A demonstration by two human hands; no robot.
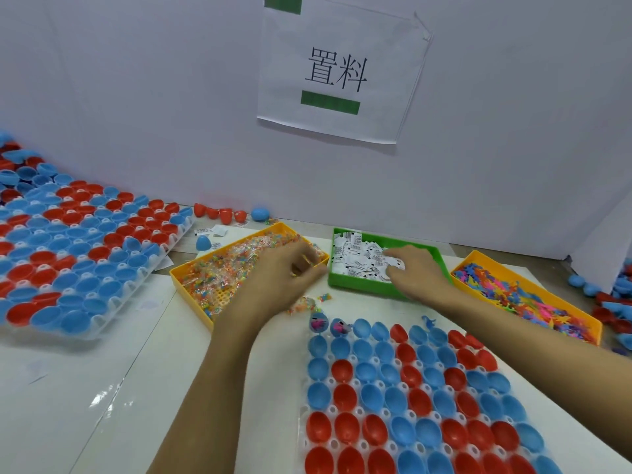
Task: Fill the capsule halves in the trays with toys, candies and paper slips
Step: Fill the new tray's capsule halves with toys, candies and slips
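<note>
A clear tray (309,403) of red and blue capsule halves (403,401) lies in front of me; two halves at its far left corner (328,325) hold toys. My left hand (273,278) reaches into the yellow bin (191,268) of wrapped candies (232,265), its fingers curled around candy packets. My right hand (415,268) is in the green bin (355,287) of white paper slips (359,258), its fingertips pressed down among the slips. A few candy packets (307,302) lie loose on the table between the bins and the tray.
A second yellow bin (478,260) of colourful plastic toys (523,295) stands at the right. Another tray of capsule halves (78,241) lies at the left. Loose capsule halves (222,213) line the white wall; more (612,302) pile at the far right.
</note>
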